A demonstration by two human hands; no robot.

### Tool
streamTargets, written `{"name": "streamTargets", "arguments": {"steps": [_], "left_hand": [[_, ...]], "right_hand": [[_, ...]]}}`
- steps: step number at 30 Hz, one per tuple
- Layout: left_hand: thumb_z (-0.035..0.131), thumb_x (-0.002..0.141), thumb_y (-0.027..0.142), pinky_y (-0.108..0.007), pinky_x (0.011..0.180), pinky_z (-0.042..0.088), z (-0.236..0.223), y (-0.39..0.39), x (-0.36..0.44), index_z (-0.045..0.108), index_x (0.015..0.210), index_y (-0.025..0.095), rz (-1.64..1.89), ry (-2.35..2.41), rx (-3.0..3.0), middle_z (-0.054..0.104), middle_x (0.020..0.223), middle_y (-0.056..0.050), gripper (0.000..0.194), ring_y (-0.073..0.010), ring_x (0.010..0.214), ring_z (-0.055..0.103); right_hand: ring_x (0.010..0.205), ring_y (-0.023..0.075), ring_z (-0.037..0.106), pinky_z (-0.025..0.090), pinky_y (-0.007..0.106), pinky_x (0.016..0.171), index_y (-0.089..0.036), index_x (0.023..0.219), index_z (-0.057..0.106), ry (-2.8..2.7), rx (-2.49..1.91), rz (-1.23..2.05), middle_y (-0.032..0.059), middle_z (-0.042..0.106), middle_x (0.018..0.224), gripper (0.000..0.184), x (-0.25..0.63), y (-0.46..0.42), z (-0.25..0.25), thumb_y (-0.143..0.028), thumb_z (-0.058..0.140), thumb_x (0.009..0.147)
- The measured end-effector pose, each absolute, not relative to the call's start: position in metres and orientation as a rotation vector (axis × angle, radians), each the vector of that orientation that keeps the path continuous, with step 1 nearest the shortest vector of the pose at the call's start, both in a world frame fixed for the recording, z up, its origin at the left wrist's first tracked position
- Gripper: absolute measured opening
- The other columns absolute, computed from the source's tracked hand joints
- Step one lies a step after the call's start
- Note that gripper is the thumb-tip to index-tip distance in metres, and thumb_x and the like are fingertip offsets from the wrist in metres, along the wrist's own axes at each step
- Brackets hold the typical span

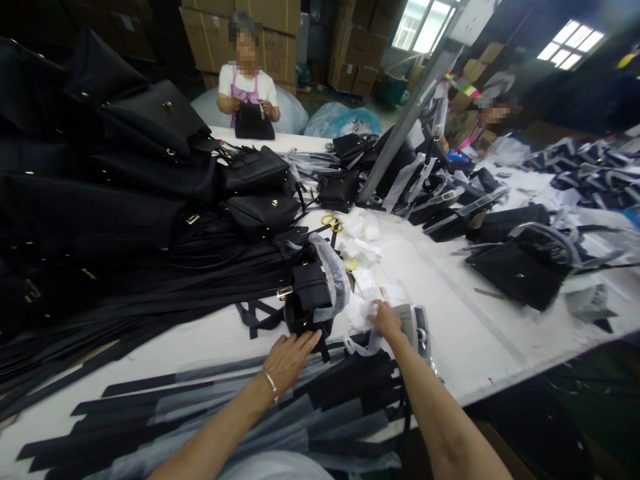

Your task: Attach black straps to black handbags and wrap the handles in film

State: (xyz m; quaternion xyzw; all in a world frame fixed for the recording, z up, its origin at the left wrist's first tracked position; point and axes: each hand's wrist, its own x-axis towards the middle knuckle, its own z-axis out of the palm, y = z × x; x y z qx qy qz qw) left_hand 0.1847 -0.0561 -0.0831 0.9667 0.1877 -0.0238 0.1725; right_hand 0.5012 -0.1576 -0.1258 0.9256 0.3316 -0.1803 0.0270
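The small black leather bag (309, 288) lies left of the crumpled white paper (361, 307); the left hand (290, 360), open, touches its base, while the right hand (386, 320) pinches the paper.

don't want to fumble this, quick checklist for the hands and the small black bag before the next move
1. Left hand at the small black bag: ok, fingertips at its near lower edge
2. Right hand also at the bag: not ok, it is at the crumpled white material beside it
3. Handle free of cloudy film: not ok, film covers it
4. Yellow-handled scissors away from both hands: ok, beyond the bag
5. Bag's inside empty: cannot tell
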Motion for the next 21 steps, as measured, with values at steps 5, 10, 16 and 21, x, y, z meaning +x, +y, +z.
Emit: {"name": "streamTargets", "arguments": {"steps": [5, 10, 16, 21], "left_hand": [[0.041, 0.083, 0.006, -0.039, 0.08, 0.045, -0.094, -0.044, 0.18, 0.022, 0.145, 0.033, 0.004, 0.61, 2.76, 0.051, 0.137, -0.005, 0.07, -0.0242, 0.097, 0.058], [0.043, 0.082, 0.004, -0.04, 0.08, 0.048, -0.101, -0.043, 0.17, 0.028, 0.143, 0.033, -0.025, 0.619, 2.746, 0.045, 0.143, -0.003, 0.07, -0.0242, 0.097, 0.059], [0.048, 0.082, 0.007, -0.039, 0.095, 0.048, -0.097, -0.063, 0.151, 0.034, 0.139, 0.029, -0.012, 0.562, 2.643, 0.045, 0.142, -0.005, 0.063, -0.0229, 0.114, 0.056], [0.049, 0.082, 0.006, -0.039, 0.1, 0.047, -0.096, -0.08, 0.134, 0.034, 0.138, 0.028, 0.039, 0.507, 2.546, 0.049, 0.138, -0.006, 0.062, -0.0222, 0.12, 0.052]], "right_hand": [[0.088, 0.0237, 0.064, 0.043, 0.03, 0.07, -0.021, 0.093, 0.066, 1.014, 2.826, -0.607, 0.0069, 0.068, 0.088, 0.018, 0.502, -0.163, -0.126, -0.029, 0.054, 0.081], [0.101, 0.023, 0.059, 0.042, 0.029, 0.081, -0.02, 0.111, 0.062, 1.143, 2.822, -0.536, 0.01, 0.061, 0.114, 0.033, 0.5, -0.167, -0.119, -0.031, 0.058, 0.079], [0.095, 0.0241, 0.062, 0.043, 0.031, 0.078, -0.019, 0.102, 0.066, 1.126, 2.833, -0.57, 0.0108, 0.067, 0.1, 0.025, 0.498, -0.165, -0.121, -0.028, 0.057, 0.081], [0.087, 0.0262, 0.065, 0.044, 0.035, 0.075, -0.019, 0.093, 0.07, 1.055, 2.919, -0.561, 0.0125, 0.07, 0.086, 0.028, 0.493, -0.168, -0.114, -0.032, 0.045, 0.088]]}}
